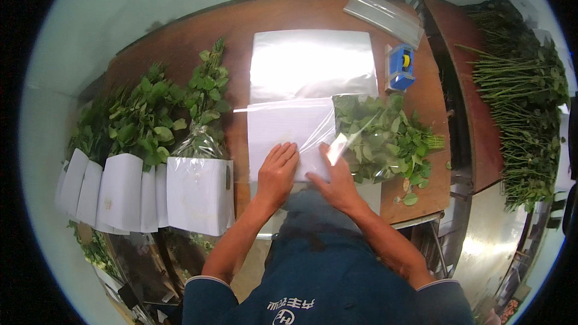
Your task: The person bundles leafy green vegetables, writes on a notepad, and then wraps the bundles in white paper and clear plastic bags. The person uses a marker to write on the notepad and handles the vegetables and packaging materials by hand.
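Note:
A bunch of leafy cut stems (372,144) lies sideways on the wooden table, its stem ends to the right and its left part inside white corrugated paper (289,131). Clear plastic film (316,137) covers the paper and part of the leaves. My left hand (280,167) rests flat on the wrapped paper, fingers together. At the paper's right part is my right hand (336,178), thumb and fingers apart, slightly blurred, touching the film beside a shiny film flap (337,149). Whether it pinches the film is unclear. Flower heads are hidden.
Behind the bundle lies a stack of clear film sheets (314,63). A blue tape dispenser (401,67) and folded clear sleeves (386,18) are at the back right. Wrapped bunches (201,194) line the table's left side. Many cut stems (510,95) lie on the right-hand surface (469,76).

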A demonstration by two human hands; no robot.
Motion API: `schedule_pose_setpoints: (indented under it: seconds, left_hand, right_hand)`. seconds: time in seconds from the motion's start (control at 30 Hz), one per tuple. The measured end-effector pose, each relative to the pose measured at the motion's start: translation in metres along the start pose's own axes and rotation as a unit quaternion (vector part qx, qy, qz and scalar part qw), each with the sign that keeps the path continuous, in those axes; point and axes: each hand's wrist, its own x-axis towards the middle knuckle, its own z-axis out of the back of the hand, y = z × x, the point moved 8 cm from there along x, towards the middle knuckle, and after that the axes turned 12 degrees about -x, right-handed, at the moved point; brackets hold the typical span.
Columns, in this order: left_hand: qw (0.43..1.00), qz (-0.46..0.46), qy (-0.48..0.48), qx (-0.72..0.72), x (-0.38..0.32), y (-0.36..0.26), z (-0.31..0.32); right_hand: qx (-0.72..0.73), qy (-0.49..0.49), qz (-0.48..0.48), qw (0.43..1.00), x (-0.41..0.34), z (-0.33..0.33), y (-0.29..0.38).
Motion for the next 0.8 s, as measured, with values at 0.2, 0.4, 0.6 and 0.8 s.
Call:
schedule_pose_setpoints:
  seconds: [0.2,0.4,0.6,0.8]
  left_hand:
    - [1.0,0.023,-0.014,-0.014,-0.002,0.005,-0.002]
    - [0.999,0.031,-0.015,-0.033,-0.004,0.004,0.0]
    - [1.0,0.018,-0.008,-0.01,0.0,0.002,-0.002]
    - [1.0,0.017,-0.001,-0.007,0.006,0.002,-0.005]
  right_hand:
    - [0.402,-0.181,-0.405,0.801,-0.019,0.042,-0.108]
    - [0.302,-0.138,-0.425,0.842,-0.071,0.092,-0.184]
    - [0.082,-0.299,-0.178,0.934,0.098,0.191,-0.215]
    - [0.213,-0.135,-0.258,0.933,0.214,0.153,-0.299]
